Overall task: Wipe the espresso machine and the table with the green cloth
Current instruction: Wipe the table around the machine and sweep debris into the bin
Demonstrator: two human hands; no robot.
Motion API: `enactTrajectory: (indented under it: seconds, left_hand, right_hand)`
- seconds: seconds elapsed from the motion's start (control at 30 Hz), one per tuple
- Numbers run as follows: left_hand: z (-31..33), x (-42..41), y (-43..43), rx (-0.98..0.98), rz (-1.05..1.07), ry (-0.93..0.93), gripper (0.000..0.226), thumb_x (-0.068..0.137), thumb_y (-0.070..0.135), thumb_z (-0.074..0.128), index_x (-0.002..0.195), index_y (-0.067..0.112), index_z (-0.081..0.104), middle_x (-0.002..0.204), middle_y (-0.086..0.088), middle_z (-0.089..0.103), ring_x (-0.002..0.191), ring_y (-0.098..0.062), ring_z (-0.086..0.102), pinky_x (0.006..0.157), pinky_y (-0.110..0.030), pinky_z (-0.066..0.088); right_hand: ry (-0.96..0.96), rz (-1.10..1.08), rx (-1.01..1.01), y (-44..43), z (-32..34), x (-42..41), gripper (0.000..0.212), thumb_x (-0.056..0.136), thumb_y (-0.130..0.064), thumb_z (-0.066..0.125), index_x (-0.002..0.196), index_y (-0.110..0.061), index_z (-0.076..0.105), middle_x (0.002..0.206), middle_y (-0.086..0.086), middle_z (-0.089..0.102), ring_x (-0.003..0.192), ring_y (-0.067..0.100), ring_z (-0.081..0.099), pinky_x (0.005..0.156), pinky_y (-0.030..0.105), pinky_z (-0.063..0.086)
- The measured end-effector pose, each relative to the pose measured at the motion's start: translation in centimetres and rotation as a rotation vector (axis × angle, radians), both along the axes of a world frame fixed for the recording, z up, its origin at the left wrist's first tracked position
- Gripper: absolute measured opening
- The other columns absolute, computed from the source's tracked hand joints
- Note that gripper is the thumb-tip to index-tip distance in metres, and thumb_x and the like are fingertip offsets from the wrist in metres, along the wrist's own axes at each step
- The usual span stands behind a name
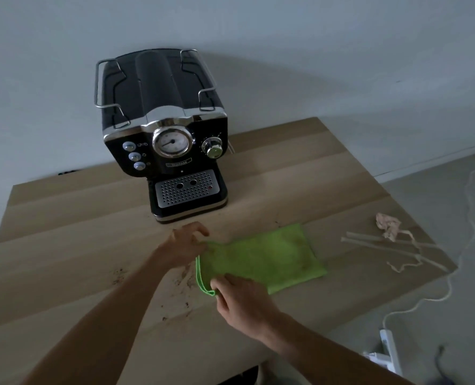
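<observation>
We see a bright green cloth (269, 259) lying flat and folded on the wooden table (64, 245), just in front of the black espresso machine (164, 129). Our left hand (184, 243) seems to pinch its far corner, though the light is dim. Our right hand (239, 298) pinches the near corner. Dark crumbs (119, 273) dot the table beside the cloth. A crumpled paper (387, 225) lies to the right. A white cord (472, 218) curls on the grey floor.

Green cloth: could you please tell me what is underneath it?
The green cloth lies on the wooden table. Dark crumbs show on bare wood beside its left edge; whether any lie beneath is hidden by the cloth.
</observation>
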State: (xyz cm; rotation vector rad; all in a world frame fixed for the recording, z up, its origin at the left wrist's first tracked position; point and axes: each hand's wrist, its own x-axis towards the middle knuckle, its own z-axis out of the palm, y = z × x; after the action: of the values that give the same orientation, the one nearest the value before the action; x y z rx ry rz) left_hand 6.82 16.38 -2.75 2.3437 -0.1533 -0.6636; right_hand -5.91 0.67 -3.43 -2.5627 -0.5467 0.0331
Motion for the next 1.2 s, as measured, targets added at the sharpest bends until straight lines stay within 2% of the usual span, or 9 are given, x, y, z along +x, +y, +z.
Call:
enactTrajectory:
  seconds: [0.17, 0.27, 0.4, 0.53, 0.6, 0.73, 0.87, 0.97, 1.2]
  left_hand:
    - [3.9, 2.0, -3.3, -0.236, -0.036, 0.058, 0.016, 0.088, 0.007, 0.062, 0.087, 0.021, 0.071, 0.076, -0.001, 0.068, 0.060, -0.005, 0.062, 0.057, -0.013, 0.045]
    - [4.9, 3.0, -6.5, -0.290, -0.147, 0.120, 0.014, 0.091, 0.014, 0.060, 0.091, 0.022, 0.071, 0.085, 0.002, 0.073, 0.074, -0.006, 0.069, 0.069, -0.018, 0.050]
    - [4.3, 4.4, -11.8, -0.290, -0.329, 0.206, 0.020, 0.079, 0.024, 0.072, 0.097, 0.029, 0.067, 0.099, 0.003, 0.073, 0.091, -0.010, 0.069, 0.080, -0.026, 0.053]
    - [2.1, 5.3, -17.2, -0.001, -0.507, 0.002, 0.022, 0.081, 0.018, 0.070, 0.103, 0.019, 0.071, 0.099, 0.002, 0.072, 0.089, -0.008, 0.065, 0.071, -0.012, 0.047]
    - [1.1, 5.3, -19.4, 0.169, -0.595, -0.126, 0.024, 0.082, 0.022, 0.066, 0.105, 0.018, 0.071, 0.099, 0.001, 0.071, 0.092, -0.014, 0.064, 0.072, -0.018, 0.045]
    - [-0.8, 5.3, -22.1, 0.383, -0.674, -0.281, 0.029, 0.086, 0.038, 0.060, 0.114, 0.032, 0.062, 0.119, 0.006, 0.059, 0.114, -0.019, 0.053, 0.088, -0.030, 0.044]
    - [-1.5, 5.2, -23.1, 0.351, -0.968, -0.502, 0.048, 0.088, 0.032, 0.055, 0.134, 0.035, 0.044, 0.138, 0.011, 0.041, 0.120, -0.018, 0.041, 0.094, -0.031, 0.034]
    - [-1.3, 5.2, -23.6, 0.376, -1.148, -0.612, 0.046, 0.089, 0.026, 0.051, 0.134, 0.037, 0.044, 0.139, 0.010, 0.040, 0.123, -0.018, 0.036, 0.095, -0.031, 0.027]
    - [-0.4, 4.7, -23.6, 0.522, -1.236, -0.678, 0.039, 0.090, 0.022, 0.049, 0.129, 0.026, 0.046, 0.129, 0.003, 0.050, 0.119, -0.022, 0.041, 0.094, -0.034, 0.029]
  right_hand:
    - [0.030, -0.276, 0.323, -4.7, 2.3, -0.4, 0.018, 0.082, -0.022, 0.051, 0.098, -0.027, 0.044, 0.055, -0.014, 0.047, 0.045, 0.002, 0.045, 0.046, 0.018, 0.035]
    - [0.122, -0.492, 0.441, -8.1, 2.1, -0.8, 0.011, 0.078, -0.034, 0.048, 0.088, -0.032, 0.047, 0.061, -0.012, 0.057, 0.050, 0.000, 0.059, 0.052, 0.026, 0.050]
    - [0.302, -0.730, 0.515, -12.2, 1.6, -1.0, 0.019, 0.084, -0.012, 0.056, 0.079, -0.028, 0.048, 0.066, 0.002, 0.069, 0.052, 0.008, 0.067, 0.055, 0.024, 0.053]
    - [0.450, -0.831, 0.408, -15.2, -0.6, -0.7, 0.012, 0.083, -0.022, 0.052, 0.076, -0.028, 0.043, 0.066, 0.003, 0.068, 0.055, 0.017, 0.067, 0.058, 0.031, 0.053]
    - [0.473, -0.848, 0.279, -16.1, -1.7, -0.5, 0.007, 0.075, -0.035, 0.045, 0.077, -0.028, 0.044, 0.072, 0.002, 0.067, 0.068, 0.023, 0.066, 0.065, 0.034, 0.051]
    - [0.422, -0.840, 0.124, -16.9, -2.7, -0.3, 0.022, 0.077, -0.032, 0.045, 0.096, -0.021, 0.048, 0.081, -0.005, 0.052, 0.089, 0.024, 0.059, 0.074, 0.031, 0.041]
    - [0.432, -0.810, -0.056, -17.4, -2.7, -0.1, 0.034, 0.084, -0.040, 0.048, 0.112, -0.022, 0.040, 0.102, -0.001, 0.058, 0.101, 0.022, 0.057, 0.082, 0.032, 0.042]
    - [0.445, -0.776, -0.156, -17.8, -2.5, 0.0, 0.040, 0.087, -0.046, 0.042, 0.117, -0.019, 0.040, 0.108, 0.003, 0.060, 0.102, 0.024, 0.058, 0.083, 0.034, 0.044]
    - [0.510, -0.817, -0.128, -17.8, -2.3, 0.7, 0.029, 0.089, -0.036, 0.046, 0.111, -0.017, 0.051, 0.112, 0.005, 0.061, 0.107, 0.024, 0.057, 0.084, 0.031, 0.044]
